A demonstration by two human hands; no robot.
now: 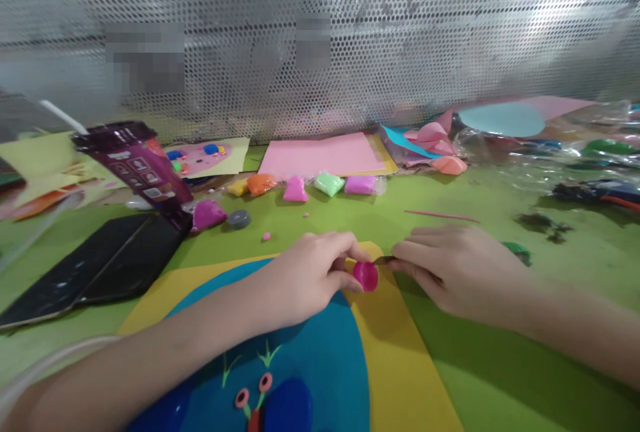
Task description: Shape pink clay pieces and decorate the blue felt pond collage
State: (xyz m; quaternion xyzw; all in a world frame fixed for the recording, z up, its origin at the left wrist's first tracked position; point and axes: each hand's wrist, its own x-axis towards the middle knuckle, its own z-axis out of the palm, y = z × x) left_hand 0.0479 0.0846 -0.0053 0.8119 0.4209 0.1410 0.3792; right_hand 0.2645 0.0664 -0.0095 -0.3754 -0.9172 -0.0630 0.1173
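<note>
Black case: we start far left, and it's lying on the green table, a fold running across it.
Cup: purple, right behind the case, with a white straw poking out of the top.
Grey cap: sits just right of a purple packet, a row of small coloured packets beyond it.
Blue paper: down in front on a yellow sheet, two pink eyes showing near the bottom.
Left hand: here's the action, thumb and forefinger pinched on the pink piece!
Pink piece: round, hollow, between the two hands, over the yellow sheet.
Thin tool: dark tip right up beside the pink piece; touching or not, I can't tell.
Right hand: fingers clamped on the tool, a short gap from the left hand.
Plastic bags: crumpled and shiny, far right.
</note>
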